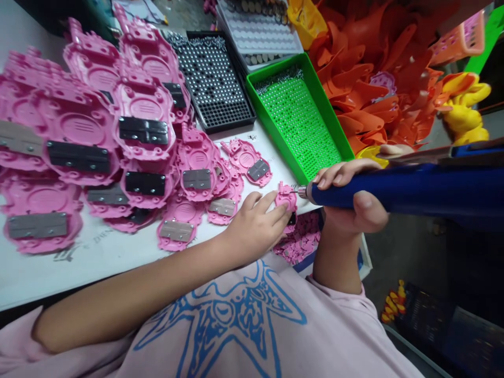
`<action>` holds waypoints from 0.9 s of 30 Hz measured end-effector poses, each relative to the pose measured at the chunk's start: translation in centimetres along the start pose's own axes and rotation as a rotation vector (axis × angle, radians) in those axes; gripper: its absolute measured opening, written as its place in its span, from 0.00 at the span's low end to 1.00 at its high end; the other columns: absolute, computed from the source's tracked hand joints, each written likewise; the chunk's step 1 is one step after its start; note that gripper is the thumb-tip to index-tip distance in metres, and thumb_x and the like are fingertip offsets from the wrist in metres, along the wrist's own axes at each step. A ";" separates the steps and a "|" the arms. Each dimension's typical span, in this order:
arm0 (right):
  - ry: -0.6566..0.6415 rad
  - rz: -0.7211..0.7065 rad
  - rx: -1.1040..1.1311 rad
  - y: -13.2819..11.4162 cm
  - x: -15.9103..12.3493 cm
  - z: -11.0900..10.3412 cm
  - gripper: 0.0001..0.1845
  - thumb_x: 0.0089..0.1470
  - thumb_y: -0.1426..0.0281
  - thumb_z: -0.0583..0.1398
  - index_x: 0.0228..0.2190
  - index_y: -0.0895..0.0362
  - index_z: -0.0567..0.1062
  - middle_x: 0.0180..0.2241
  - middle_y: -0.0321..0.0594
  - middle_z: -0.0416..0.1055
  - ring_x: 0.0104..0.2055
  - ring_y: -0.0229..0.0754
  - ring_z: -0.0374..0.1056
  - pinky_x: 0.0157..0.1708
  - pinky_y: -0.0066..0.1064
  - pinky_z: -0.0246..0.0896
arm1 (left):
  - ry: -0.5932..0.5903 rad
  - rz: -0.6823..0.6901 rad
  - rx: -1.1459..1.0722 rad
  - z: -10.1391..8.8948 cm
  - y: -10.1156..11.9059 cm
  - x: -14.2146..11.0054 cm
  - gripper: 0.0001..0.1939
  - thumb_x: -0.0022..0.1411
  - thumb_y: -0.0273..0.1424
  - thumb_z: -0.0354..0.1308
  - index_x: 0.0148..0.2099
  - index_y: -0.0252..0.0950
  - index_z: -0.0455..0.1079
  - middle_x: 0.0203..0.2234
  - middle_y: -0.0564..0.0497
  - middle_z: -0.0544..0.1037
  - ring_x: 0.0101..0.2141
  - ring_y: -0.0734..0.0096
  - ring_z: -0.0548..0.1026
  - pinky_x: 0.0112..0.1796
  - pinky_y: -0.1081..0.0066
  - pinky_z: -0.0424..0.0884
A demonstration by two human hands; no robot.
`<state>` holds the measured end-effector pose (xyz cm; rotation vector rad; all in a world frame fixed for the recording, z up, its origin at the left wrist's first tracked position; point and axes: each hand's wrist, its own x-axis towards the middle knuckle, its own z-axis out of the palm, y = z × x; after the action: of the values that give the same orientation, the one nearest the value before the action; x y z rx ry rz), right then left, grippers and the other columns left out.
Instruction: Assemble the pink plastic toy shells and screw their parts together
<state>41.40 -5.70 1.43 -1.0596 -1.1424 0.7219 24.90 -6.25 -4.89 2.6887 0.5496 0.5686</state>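
My left hand (pixel 258 223) presses down on a small pink plastic part (pixel 284 195) at the table's near edge, fingers closed around it. My right hand (pixel 350 197) is wrapped round a blue electric screwdriver (pixel 405 191), which lies nearly level. Its metal tip (pixel 301 191) touches the pink part from the right. The part's lower half is hidden under my fingers.
Several pink shells with grey or black plates (pixel 144 131) cover the white table (pixel 98 257) to the left. A green screw tray (pixel 303 118), a black tray (pixel 212 79) and a grey tray (pixel 260 31) stand behind. Orange and yellow parts (pixel 378 79) pile up at right. Small pink pieces (pixel 301 241) fill a bin below.
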 end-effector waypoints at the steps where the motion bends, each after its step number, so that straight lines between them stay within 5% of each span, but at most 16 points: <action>1: -0.003 0.005 -0.020 0.0 0.0 0.1 0.13 0.42 0.59 0.63 0.22 0.55 0.70 0.19 0.31 0.62 0.21 0.34 0.63 0.25 0.31 0.63 | 0.007 0.001 0.000 0.1 0.0 0.0 0.16 0.64 0.31 0.51 0.53 0.33 0.70 0.48 0.43 0.75 0.52 0.49 0.66 0.43 0.55 0.60; 10: -0.006 0.058 -0.005 0.5 0.1 0.3 0.12 0.39 0.59 0.63 0.24 0.53 0.70 0.20 0.30 0.63 0.21 0.34 0.64 0.25 0.31 0.64 | 0.032 0.030 0.015 0.8 0.2 -0.5 0.18 0.63 0.27 0.52 0.54 0.30 0.69 0.49 0.41 0.74 0.54 0.47 0.66 0.47 0.54 0.62; 14: 0.109 0.045 0.000 -1.3 0.9 0.5 0.08 0.37 0.63 0.60 0.25 0.50 0.71 0.19 0.29 0.63 0.19 0.36 0.64 0.23 0.32 0.64 | 0.045 0.026 -0.025 0.7 0.0 -0.4 0.18 0.62 0.28 0.54 0.54 0.29 0.68 0.47 0.39 0.75 0.54 0.47 0.66 0.47 0.55 0.62; 19: 0.335 -0.155 -0.103 -3.5 2.3 -0.6 0.09 0.41 0.65 0.52 0.23 0.48 0.73 0.18 0.30 0.62 0.18 0.34 0.61 0.21 0.29 0.60 | 0.003 0.010 -0.051 0.3 -0.1 -0.4 0.18 0.62 0.31 0.54 0.53 0.30 0.69 0.47 0.39 0.75 0.54 0.48 0.65 0.48 0.55 0.61; 27: 0.454 -0.009 -0.159 -0.5 2.2 -2.4 0.11 0.40 0.66 0.55 0.30 0.52 0.67 0.20 0.28 0.61 0.19 0.34 0.62 0.24 0.31 0.63 | -0.010 -0.009 -0.054 0.3 -0.1 -0.3 0.18 0.63 0.33 0.53 0.53 0.31 0.69 0.47 0.41 0.75 0.54 0.48 0.65 0.48 0.54 0.60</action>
<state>44.31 -4.61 2.55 -1.2734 -0.8191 0.3576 24.73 -6.39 -5.26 2.6358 0.5352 0.5592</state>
